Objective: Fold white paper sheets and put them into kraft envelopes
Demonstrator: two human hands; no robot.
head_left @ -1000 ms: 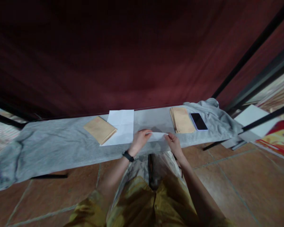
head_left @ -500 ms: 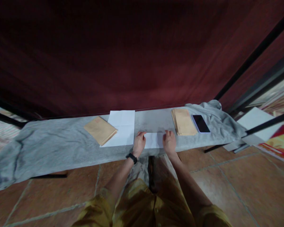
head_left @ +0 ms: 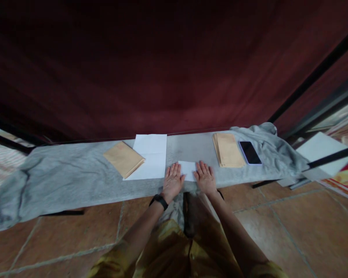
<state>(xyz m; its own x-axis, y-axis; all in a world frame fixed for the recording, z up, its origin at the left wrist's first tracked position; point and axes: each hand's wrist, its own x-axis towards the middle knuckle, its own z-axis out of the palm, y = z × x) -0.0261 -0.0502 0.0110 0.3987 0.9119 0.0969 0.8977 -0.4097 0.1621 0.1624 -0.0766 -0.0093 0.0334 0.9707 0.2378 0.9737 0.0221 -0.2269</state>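
Two bare forearms reach forward, a black watch (head_left: 159, 201) on the left wrist. The left hand (head_left: 173, 182) and right hand (head_left: 205, 179) lie flat, fingers extended and pinching nothing, on either side edge of a small white paper (head_left: 187, 170) on a grey cloth (head_left: 84, 185). Leftward, brown envelopes (head_left: 123, 157) overlap a larger white sheet (head_left: 152, 156); rightward, an envelope stack (head_left: 229, 150) lies beside a phone (head_left: 250, 153). Dark red fabric or wall (head_left: 174, 85) rises behind.

The left grip (head_left: 173, 182) and right grip (head_left: 205, 179), curled at the ends of the folded white paper (head_left: 187, 170) half a second earlier, now lie flat, fingers extended; the paper, pinched and raised a second earlier, rests on the tabletop (head_left: 75, 170).
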